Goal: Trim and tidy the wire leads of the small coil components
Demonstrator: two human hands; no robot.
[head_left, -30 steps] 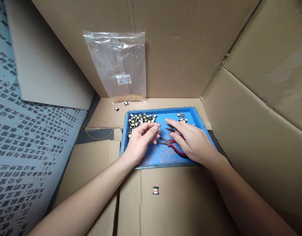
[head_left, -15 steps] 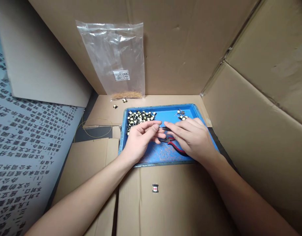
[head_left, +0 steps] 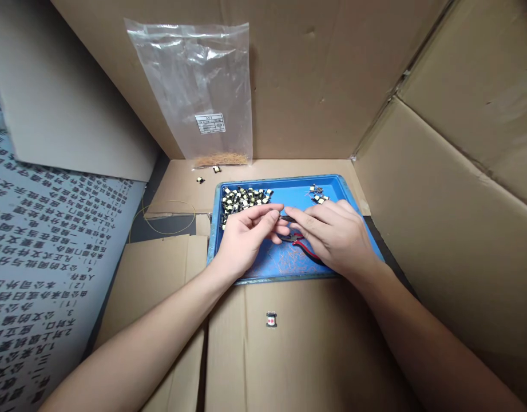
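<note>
A blue tray [head_left: 332, 186] lies on cardboard in front of me. At its far left is a heap of several small black and yellow parts [head_left: 244, 199]; a few more parts [head_left: 318, 195] lie at its far right. My left hand [head_left: 246, 237] pinches a small part between thumb and fingers over the tray's middle. My right hand [head_left: 334, 232] meets it fingertip to fingertip and lies over red-handled pliers [head_left: 306, 249], whose handles show beneath the palm. Thin wire clippings [head_left: 284, 264] are scattered on the tray's near part.
A clear plastic bag [head_left: 203, 97] with brown strands at its bottom leans on the cardboard back wall. Two loose parts [head_left: 207, 173] lie beside it. A single small part [head_left: 270, 320] sits on the cardboard near me. A printed sheet [head_left: 44, 257] is at left, a cardboard wall at right.
My right hand has slid left from the pliers until its fingertips meet my left hand's. The view has tilted, so everything sits a little higher in the picture.
</note>
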